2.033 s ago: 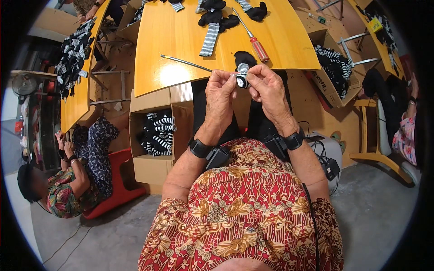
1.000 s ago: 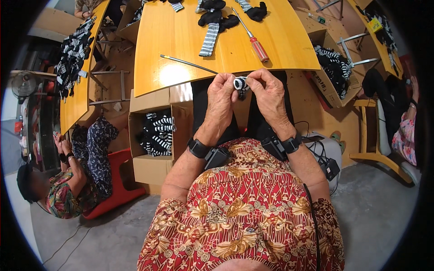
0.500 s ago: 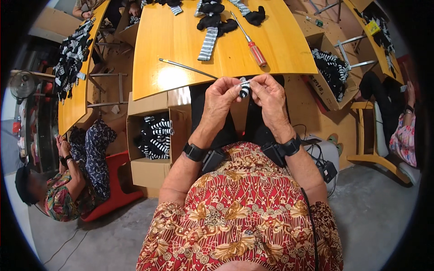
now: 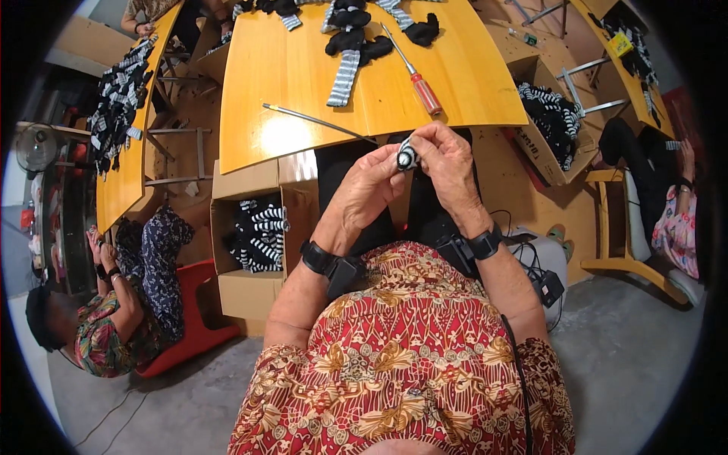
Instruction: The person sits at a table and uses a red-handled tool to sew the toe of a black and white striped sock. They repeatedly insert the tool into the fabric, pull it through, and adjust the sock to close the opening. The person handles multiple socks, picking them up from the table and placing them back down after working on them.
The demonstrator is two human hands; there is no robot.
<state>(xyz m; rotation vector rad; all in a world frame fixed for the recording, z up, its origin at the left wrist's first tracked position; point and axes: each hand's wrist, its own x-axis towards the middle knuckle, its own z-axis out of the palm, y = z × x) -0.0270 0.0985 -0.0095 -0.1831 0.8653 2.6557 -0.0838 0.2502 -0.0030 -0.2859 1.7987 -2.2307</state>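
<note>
1. Between our two hands, above our lap and just off the near edge of the table, we have a black-and-white sock, bunched into a small roll.
2. Our right hand is clamped on it, thumb and forefinger pinching its far right side.
3. Our left hand is at its left side, fingers curled and thumb close by; we cannot tell whether they grip it.
4. On each wrist we wear a black band.
5. Just beyond our left hand, a thin rod lies slantwise on the table, its near end at the edge.
6. Farther right lies a screwdriver, its red handle toward us.
7. Left of its shaft we see a grey-striped sock, with black socks at its far end.
8. Below the table, near left, a carton holds striped socks; another carton stands to the right, also filled.
9. On the far left, a heap of socks covers a second table, and a co-worker sits near it on a red chair.
10. At far right, another co-worker sits on a wooden chair.
</note>
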